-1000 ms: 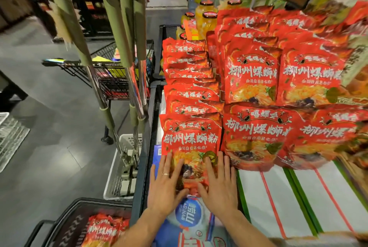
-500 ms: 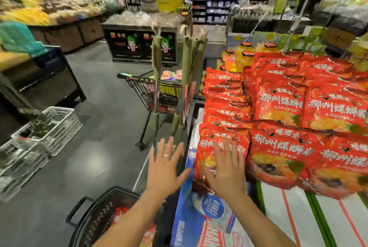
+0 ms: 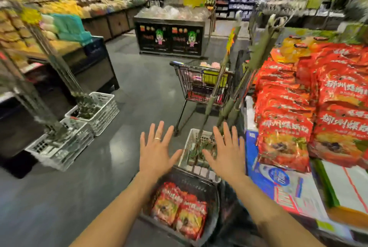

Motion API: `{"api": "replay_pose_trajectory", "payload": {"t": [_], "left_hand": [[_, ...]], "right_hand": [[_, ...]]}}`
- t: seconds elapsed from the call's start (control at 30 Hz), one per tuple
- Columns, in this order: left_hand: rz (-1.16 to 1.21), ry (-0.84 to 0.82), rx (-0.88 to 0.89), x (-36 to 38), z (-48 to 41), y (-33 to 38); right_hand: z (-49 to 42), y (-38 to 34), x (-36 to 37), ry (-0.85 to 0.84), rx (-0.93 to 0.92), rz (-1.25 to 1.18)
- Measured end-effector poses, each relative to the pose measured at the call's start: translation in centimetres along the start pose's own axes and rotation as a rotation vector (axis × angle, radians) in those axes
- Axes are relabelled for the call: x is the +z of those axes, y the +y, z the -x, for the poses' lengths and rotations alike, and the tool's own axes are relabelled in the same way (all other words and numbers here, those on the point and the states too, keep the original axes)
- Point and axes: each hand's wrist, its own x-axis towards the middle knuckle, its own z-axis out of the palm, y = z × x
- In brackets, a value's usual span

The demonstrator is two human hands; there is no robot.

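Both hands hover palm-down in the air, holding nothing: the left hand, with a ring on one finger, has its fingers straight and spread wide, and the right hand is fanned out the same way. Below and between the forearms stands a black basket with two red packets lying flat inside, their print too blurred to read. To the right, well apart from the right hand, a stack of red packets fills the display table, showing large white characters 柳州螺蛳粉. A blue-and-white carton under them bears a round blue logo, unreadable. Beyond the fingertips stand a white crate and a shopping cart.
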Motion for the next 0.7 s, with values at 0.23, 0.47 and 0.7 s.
{"api": "replay_pose_trajectory", "payload": {"t": [0.23, 0.47, 0.7], "left_hand": [[0.0, -0.172, -0.016, 2.6, 3.1, -5.7], [0.005, -0.373, 0.011, 10.2, 2.7, -6.8], [0.047, -0.582, -0.042, 21.3, 0.5, -8.6]], "right_hand": [[4.0, -4.8, 4.4, -0.111, 0.076, -0.036], [4.9, -3.4, 11.6, -0.257, 0.206, -0.037], [4.7, -1.2, 23.1, -0.45, 0.313, -0.072]]}}
